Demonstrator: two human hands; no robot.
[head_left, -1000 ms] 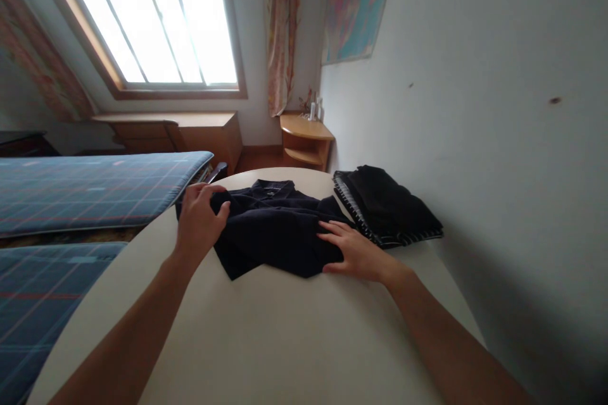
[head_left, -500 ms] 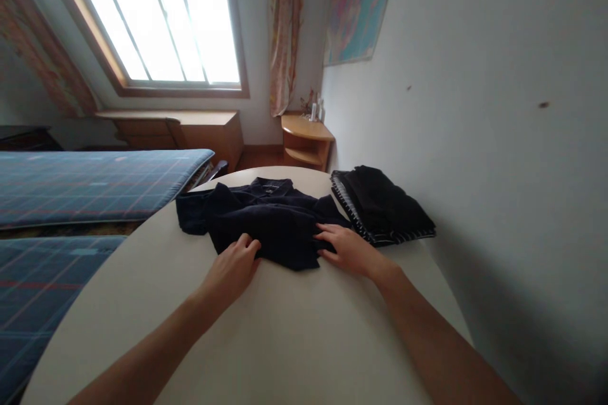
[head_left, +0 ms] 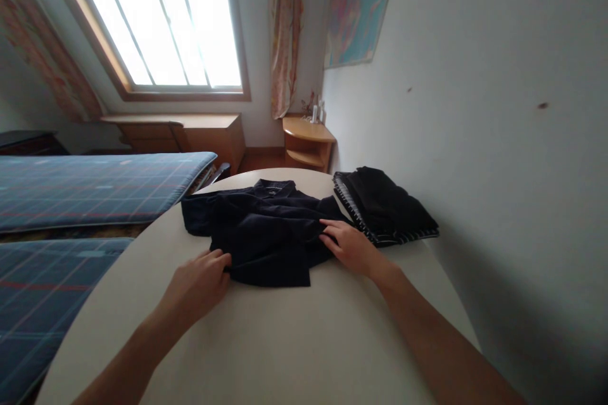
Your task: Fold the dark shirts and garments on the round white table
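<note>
A dark navy collared shirt [head_left: 270, 234] lies spread on the white round table [head_left: 266, 342], its collar toward the far edge. My left hand [head_left: 202, 275] is closed on the shirt's near left corner, fingertips pinching the hem. On the shirt's right side rests my right hand [head_left: 346, 245], its fingers apart and touching the cloth. A stack of folded dark clothes [head_left: 389, 205], black on top with striped cloth beneath, sits just beyond my right hand near the wall.
Two plaid mattresses [head_left: 95, 186] are on the left beside the table. Behind the table stand a wooden corner shelf [head_left: 308, 130] with small items and a wooden desk [head_left: 209, 120] under the window. A wall [head_left: 498, 158] runs along the right.
My left hand has moved left and slightly nearer, drawing the shirt's hem with it; the lower part of the shirt is more spread and flatter. My right hand has barely shifted.
</note>
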